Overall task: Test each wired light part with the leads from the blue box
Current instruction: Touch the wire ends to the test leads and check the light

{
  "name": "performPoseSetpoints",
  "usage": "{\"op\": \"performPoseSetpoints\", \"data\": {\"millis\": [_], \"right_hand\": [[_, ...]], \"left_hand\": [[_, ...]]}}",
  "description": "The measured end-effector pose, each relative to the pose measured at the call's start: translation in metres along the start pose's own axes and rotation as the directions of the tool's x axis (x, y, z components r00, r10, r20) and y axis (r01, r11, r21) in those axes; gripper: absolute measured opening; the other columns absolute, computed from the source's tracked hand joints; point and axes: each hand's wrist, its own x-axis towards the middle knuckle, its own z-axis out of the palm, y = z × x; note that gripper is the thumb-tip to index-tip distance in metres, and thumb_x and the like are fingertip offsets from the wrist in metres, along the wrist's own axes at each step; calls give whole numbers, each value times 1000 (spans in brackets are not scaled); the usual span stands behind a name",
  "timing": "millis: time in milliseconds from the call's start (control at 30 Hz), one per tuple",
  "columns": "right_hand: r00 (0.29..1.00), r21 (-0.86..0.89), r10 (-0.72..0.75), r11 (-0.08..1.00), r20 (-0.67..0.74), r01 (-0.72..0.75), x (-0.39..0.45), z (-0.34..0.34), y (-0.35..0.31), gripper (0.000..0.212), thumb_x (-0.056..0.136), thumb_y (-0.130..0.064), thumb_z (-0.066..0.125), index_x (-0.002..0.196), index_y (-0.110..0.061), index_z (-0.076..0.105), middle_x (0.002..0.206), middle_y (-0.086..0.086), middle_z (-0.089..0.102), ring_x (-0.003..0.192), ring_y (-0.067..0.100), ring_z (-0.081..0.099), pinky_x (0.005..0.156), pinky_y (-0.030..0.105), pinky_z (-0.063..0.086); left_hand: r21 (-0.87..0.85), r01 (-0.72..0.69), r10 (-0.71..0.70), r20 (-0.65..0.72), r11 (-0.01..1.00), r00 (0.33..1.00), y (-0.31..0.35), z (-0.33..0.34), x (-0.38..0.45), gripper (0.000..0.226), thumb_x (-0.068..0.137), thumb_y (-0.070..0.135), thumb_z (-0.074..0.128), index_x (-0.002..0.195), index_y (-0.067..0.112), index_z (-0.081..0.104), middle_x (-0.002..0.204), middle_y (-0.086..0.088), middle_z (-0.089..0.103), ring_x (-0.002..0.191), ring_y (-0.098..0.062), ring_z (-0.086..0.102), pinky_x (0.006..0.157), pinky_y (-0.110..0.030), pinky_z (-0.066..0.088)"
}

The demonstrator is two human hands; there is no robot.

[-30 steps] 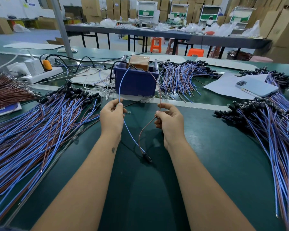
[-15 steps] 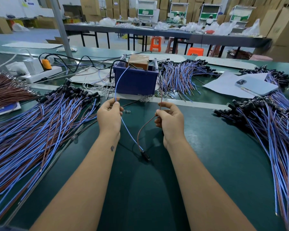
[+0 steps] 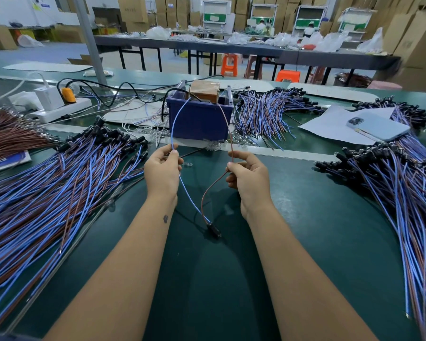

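Fingers (image 3: 173, 153) pinch blue lead (image 3: 176, 121), R hand (image 3: 249, 179) brown.

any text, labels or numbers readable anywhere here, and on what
None can be read.
Blue booklet at the left edge: white print, blurred and cut off.
Cardboard cartons at the back: faint marks, too small.
Wall notices at top left: too blurred.
Blue box, phone and white paper: no text visible.
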Motion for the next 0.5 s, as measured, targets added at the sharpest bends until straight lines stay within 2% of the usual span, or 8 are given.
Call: {"op": "performPoseSetpoints", "data": {"millis": [500], "right_hand": [[999,-33,-4,999,32,5,-1,1,-1,32,89,4,55,91,-25,70,69,0,52,46,3,49,47,15,43]], "left_hand": [[4,3,-3,18,1000,1000,1,0,-2,16,98,5,50,101,13,64,70,0,54,53,0,48,51,-12,41]]}}
